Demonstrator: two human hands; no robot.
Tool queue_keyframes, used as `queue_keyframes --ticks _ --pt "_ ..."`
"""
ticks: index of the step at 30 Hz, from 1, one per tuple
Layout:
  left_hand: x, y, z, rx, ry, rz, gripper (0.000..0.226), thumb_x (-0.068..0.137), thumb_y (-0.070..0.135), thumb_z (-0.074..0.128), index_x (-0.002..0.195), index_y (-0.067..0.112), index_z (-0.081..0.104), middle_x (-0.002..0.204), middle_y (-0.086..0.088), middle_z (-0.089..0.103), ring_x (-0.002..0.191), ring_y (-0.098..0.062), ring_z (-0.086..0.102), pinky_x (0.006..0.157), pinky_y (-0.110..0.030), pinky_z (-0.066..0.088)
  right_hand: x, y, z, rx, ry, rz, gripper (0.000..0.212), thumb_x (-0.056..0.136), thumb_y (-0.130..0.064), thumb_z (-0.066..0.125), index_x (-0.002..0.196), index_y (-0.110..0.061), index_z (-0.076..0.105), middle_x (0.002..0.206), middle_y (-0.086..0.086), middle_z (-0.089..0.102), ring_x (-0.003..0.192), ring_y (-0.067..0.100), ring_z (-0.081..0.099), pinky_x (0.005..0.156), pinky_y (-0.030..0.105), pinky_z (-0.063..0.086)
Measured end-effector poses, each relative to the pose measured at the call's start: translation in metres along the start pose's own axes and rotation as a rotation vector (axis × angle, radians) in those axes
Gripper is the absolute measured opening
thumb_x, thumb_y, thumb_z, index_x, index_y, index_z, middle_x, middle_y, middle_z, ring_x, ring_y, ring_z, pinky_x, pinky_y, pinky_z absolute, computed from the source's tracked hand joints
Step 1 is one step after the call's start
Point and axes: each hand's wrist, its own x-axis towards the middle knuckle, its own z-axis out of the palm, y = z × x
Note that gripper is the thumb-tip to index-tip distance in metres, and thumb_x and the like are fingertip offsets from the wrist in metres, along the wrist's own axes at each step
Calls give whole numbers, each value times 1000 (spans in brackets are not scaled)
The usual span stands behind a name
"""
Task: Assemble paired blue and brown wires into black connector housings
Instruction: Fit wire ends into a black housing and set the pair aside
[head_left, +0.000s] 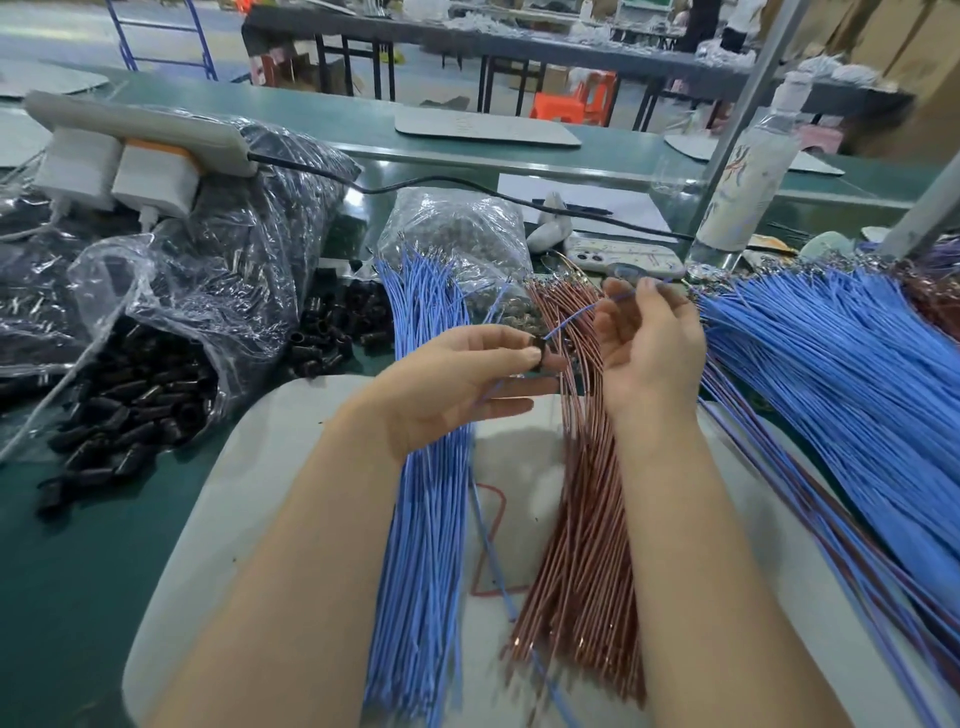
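A small black plastic connector housing (538, 357) sits at the fingertips of the left hand (457, 379), pinched between thumb and forefinger. From it a single thin blue wire (587, 310) rises toward 2 o'clock to the right hand (654, 348), whose fingertips pinch its far end. Under the hands, a straight blue wire bundle (426, 519) lies at 7 o'clock and a copper-brown wire bundle (587, 519) at 5 o'clock, both on a pale grey mat (291, 467). Loose black housings (145, 395) spill from a clear plastic bag at 9 o'clock

Bright, even light. Plastic bags (234, 270) shine on the left. Soft shadows lie on the grey mat (291, 426). The edges bend.
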Motion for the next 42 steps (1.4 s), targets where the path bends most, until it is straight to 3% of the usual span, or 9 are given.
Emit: queue_keyframes --ticks 4,7,13,15,19,26,30,33,42 --pt "2 0 -3 -35 129 34 4 93 8 54 95 9 58 91 -1 74 74 -7 68 67 -18 55 2 -4 -8 157 74 -20 13 98 -2 45 88 -11 49 61 3 67 53 10 63 51 19 52" --pt "4 0 -6 -74 226 100 7 92 5 54 90 8 60 80 0 73 71 -6 68 67 -16 55 3 -6 -9 190 69 -10 9 97 -4 48 91 -9 52 75 8 67 56 11 64 54 20 54" --pt "8 -3 -3 -82 272 156 7 91 1 55 94 6 60 82 -1 71 75 -6 68 73 -15 55 -7 17 4 -471 -309 124 14 92 0 56 82 -10 59 72 6 63 53 5 62 57 16 53" --pt "8 -3 -2 -71 287 165 8 91 1 56 92 8 60 84 -2 70 75 -7 68 73 -16 55 -9 22 5 -593 -361 86 15 92 -1 57 81 -10 60 68 3 64 53 5 63 56 16 52" --pt "8 -3 -3 85 384 217 12 90 1 58 86 13 59 77 3 72 74 -8 67 83 -25 54 -1 17 2 -585 -207 -101 20 93 -3 56 76 -14 58 66 0 61 50 -1 57 55 15 50" --pt "8 -6 -2 220 448 250 12 89 6 62 87 18 61 84 2 72 80 -11 67 92 -35 53 -1 15 2 -491 -120 -157 21 93 -2 56 78 -16 57 67 1 60 53 1 57 55 15 51" --pt "9 -7 -4 472 549 322 20 87 12 66 81 31 60 86 10 65 76 -8 61 83 -27 51 -2 12 2 -443 -97 -181 18 92 -4 58 78 -14 57 68 1 61 53 1 58 55 15 52" --pt "10 -8 -3 569 563 379 26 85 3 64 82 29 59 83 11 63 82 -13 63 86 -27 52 -4 12 4 -467 -121 -203 18 93 -6 58 78 -14 58 67 0 62 53 1 58 55 15 51" --pt "10 -8 -4 554 585 409 26 86 -4 57 91 20 62 91 6 67 92 -9 66 88 -20 51 -11 12 8 -573 -206 -353 21 94 -11 57 74 -19 58 57 -11 65 58 1 60 59 18 51"
